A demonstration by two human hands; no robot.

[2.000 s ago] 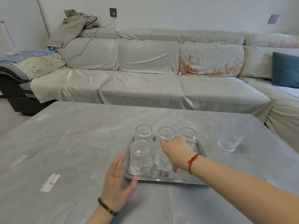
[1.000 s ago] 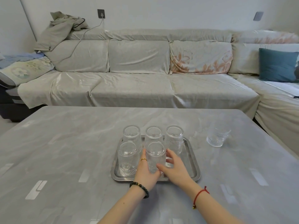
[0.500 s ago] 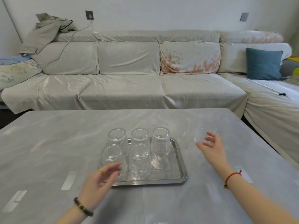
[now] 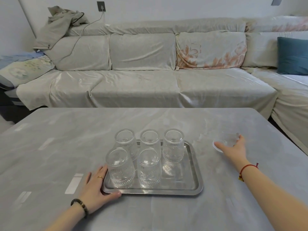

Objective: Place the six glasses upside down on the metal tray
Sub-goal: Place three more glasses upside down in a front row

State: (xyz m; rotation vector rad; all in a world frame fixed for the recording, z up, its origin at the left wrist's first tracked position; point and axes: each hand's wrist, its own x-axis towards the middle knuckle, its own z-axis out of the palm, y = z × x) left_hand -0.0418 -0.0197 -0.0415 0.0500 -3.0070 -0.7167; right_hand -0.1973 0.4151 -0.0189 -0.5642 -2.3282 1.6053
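Observation:
A metal tray lies on the grey table and carries several ribbed clear glasses standing upside down: three in the back row and two in the front row. The tray's front right spot is bare. One more clear glass is on the table to the right of the tray, tilted, and my right hand has its fingers wrapped around it. My left hand rests open at the tray's front left corner, thumb along the front rim and fingers along the left rim.
The grey marble-look table reaches its far edge in front of a long cloth-covered sofa. A teal cushion sits at the right end of the sofa, a crumpled jacket at the left.
My right hand has reached right and closed around the loose glass. My left hand has come down onto the tray's front left corner.

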